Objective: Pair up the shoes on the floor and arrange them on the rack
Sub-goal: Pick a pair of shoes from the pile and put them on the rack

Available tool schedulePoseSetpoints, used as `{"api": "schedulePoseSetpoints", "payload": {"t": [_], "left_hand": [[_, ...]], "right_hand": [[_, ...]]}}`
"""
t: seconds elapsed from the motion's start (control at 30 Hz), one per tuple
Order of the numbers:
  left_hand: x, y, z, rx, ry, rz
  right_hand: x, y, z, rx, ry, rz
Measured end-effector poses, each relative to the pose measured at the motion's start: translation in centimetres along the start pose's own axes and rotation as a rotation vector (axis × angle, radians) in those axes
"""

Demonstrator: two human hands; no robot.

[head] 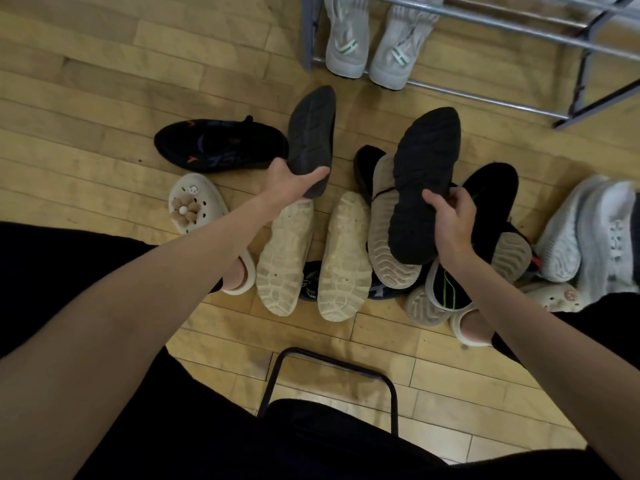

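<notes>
Black rubber soles face the camera from both raised shoes. The left hand [294,181] grips the heel end of a slim dark grey shoe with a smooth grooved sole [311,133], its toe pointing away toward the grey metal shoe rack [485,32]. The right hand [450,216] clasps the side of a broader black shoe with a ridged sole [424,178], fingers curled over its edge; this shoe is held above the heap of footwear on the pale wooden plank floor [104,81]. The two held shoes are apart, side by side, both just short of the rack.

Below and between the hands lie two cream shoes turned sole-up [315,258], next to each other. Under the right hand's shoe sits a beige-soled black sneaker [384,237], and further right a black sneaker with green stripes [485,188]. A black lace-up sneaker with orange marks [221,145] lies on its side just left of the left hand's shoe, and a cream clog with a flower charm [194,202] is near the left forearm. White knit sneakers [588,230] rest at the far right. A pair of pale grey sneakers with green stripes [374,39] already stands on the rack's lowest rails.
</notes>
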State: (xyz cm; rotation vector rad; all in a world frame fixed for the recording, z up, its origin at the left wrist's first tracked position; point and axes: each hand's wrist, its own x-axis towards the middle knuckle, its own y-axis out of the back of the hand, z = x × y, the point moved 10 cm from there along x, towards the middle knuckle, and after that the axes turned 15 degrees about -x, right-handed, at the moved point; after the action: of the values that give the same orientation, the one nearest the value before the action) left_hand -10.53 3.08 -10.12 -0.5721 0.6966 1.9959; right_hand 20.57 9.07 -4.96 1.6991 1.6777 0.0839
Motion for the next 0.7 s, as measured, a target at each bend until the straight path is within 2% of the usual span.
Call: {"api": "schedulePoseSetpoints", "payload": {"t": [0.17,0.23,0.3,0.33,0.4,0.47,0.53,0.57,0.7], "left_hand": [[1.2,0.6,2.3,0.053,-0.078,0.079],[2.4,0.3,2.5,0.112,-0.028,0.069],[2.9,0.2,2.2,0.306,0.042,0.092],[2.8,-0.1,2.8,0.443,0.017,0.128],[2.4,-2.3,5.3,0.576,-0.171,0.148],[2.1,-6.5,7.1,0.520,-0.320,-0.024],[2.5,-10.1,6.6,0.418,-0.216,-0.193],[2.8,-11.2,6.0,0.371,-0.140,-0.224],[3.6,-14.0,4.2,0.196,0.074,-0.235]], "right_hand": [[0.7,2.4,0.6,-0.040,0.007,0.105],[0.9,3.5,1.3,-0.032,-0.012,0.146],[0.9,4.2,2.1,-0.024,-0.044,0.169],[1.0,4.6,2.5,-0.012,-0.064,0.178],[1.1,5.1,3.3,0.008,-0.096,0.178],[1.2,5.4,4.1,-0.018,-0.108,0.163],[1.1,5.4,4.6,-0.071,-0.096,0.135],[1.1,5.3,4.9,-0.094,-0.087,0.114],[1.0,4.6,5.5,-0.217,-0.027,0.020]]}}
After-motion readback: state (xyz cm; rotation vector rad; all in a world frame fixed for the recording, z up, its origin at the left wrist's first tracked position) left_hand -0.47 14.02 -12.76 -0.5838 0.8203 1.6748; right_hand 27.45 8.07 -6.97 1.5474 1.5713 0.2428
